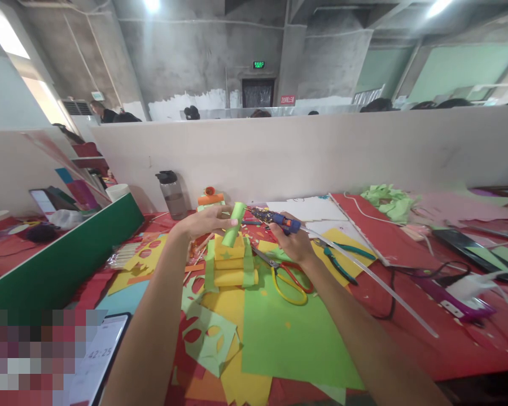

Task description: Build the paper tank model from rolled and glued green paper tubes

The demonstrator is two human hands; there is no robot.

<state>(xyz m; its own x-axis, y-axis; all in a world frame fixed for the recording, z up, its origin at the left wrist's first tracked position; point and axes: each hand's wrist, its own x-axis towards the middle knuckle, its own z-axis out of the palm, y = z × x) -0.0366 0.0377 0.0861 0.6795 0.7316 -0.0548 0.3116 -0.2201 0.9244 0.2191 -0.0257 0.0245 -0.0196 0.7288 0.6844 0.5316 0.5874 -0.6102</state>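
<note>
White partition (258,152) bounds the far side of the red worktop (452,355); green board (68,259) edges the left. Near edge shows at lower right. Room to move: over the flat green sheet (296,344) between the forearms, and above the strip of worktop right of the right forearm. Tight spots: bottle (174,200) against the partition, scissors (290,282) and pliers (342,260) just beside the right hand (295,241), glue stick (379,282) jutting back from the glue gun (279,219) toward the power strip (461,304).

Green tube (234,225): rolled paper, light green, smooth, tilted with top to the right, held above the yellow paper model (228,263), which has green side strips and a star on front. Left hand (211,223): fingers clamped on tube. Right: fingers wrapped round glue gun, nozzle at tube's upper end; contact can't be told.
</note>
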